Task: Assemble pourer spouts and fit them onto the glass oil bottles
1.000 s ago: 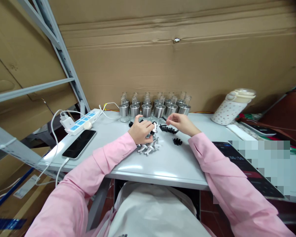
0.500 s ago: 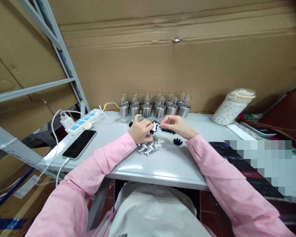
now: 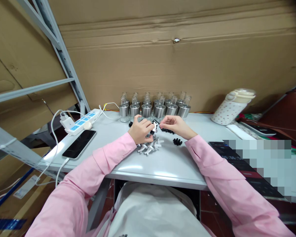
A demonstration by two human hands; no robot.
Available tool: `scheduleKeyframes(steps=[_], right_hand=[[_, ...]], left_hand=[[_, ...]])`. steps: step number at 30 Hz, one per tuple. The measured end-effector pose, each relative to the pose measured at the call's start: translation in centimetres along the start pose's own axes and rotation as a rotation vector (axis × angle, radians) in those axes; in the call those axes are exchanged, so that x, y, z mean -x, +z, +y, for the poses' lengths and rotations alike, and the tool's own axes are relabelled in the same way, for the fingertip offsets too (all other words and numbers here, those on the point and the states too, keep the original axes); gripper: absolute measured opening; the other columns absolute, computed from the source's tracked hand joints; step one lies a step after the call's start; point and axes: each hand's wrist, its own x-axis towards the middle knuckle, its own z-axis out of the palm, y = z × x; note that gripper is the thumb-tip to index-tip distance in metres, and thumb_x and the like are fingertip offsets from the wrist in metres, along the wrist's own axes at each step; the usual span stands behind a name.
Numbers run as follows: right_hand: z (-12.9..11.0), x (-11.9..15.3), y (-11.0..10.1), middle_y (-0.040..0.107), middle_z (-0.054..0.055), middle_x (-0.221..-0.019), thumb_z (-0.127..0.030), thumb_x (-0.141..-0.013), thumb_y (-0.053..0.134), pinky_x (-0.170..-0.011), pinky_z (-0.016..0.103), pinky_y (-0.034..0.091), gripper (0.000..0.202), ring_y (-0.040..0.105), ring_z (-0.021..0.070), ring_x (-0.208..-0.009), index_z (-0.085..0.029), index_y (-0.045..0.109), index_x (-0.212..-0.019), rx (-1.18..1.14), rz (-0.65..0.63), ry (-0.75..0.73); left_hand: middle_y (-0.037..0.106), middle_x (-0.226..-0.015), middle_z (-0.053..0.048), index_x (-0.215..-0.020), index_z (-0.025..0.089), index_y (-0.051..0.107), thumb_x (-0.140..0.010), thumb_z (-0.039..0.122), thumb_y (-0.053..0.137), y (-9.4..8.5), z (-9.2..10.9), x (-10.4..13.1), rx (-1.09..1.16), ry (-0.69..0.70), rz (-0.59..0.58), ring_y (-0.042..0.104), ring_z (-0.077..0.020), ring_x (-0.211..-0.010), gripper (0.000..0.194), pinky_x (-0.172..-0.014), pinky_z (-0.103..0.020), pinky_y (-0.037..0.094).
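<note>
My left hand [image 3: 141, 130] is closed around a small silver-and-black fitting [image 3: 155, 127] above the middle of the table. It looks like a bottle pourer, but most of it is hidden by the fingers. Just to its right, my right hand [image 3: 177, 126] is in a pinch, fingertips close to the fitting. Whatever lies between them is too small to make out. Loose silvery fittings [image 3: 150, 148] lie under and in front of my left hand. Small black pieces [image 3: 177, 142] form a cluster below my right hand, and more black pieces [image 3: 167, 130] lie behind it.
Several glass bottles with metal sleeves [image 3: 146, 111] stand in rows at the back. On the left are a phone [image 3: 79, 144] and a white power strip [image 3: 85, 122] with cables. At right stand a dotted flask [image 3: 230, 108] and a dark screen [image 3: 233, 161], partly blurred out.
Almost nothing differs. Both hands keep their places and grips, with only a very slight shift of the right hand to the left.
</note>
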Motion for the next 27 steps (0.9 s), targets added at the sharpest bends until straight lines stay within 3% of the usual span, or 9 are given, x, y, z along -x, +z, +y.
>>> scheduleKeyframes(steps=[11,27], right_hand=[[0.19,0.04,0.13,0.063,0.000,-0.061,-0.040,-0.058,0.074,-0.055,0.025,0.040,0.031,0.054,0.0103,-0.056,-0.015,0.057,-0.066,0.000,-0.028,0.003],[-0.22,0.19,0.06,0.061,-0.002,-0.059,-0.035,-0.057,0.076,-0.053,0.023,0.035,0.029,0.050,0.0083,-0.054,-0.014,0.057,-0.065,-0.020,-0.082,0.028]], left_hand=[[0.050,-0.123,-0.014,-0.089,0.017,0.054,-0.065,0.032,0.055,-0.36,0.19,-0.05,0.020,-0.036,0.031,0.054,-0.0235,-0.093,0.028,-0.091,-0.048,0.025],[0.059,-0.114,-0.008,-0.087,0.019,0.055,-0.065,0.033,0.053,-0.47,0.14,-0.01,0.058,-0.012,0.033,0.056,-0.0233,-0.092,0.026,-0.092,-0.050,0.022]])
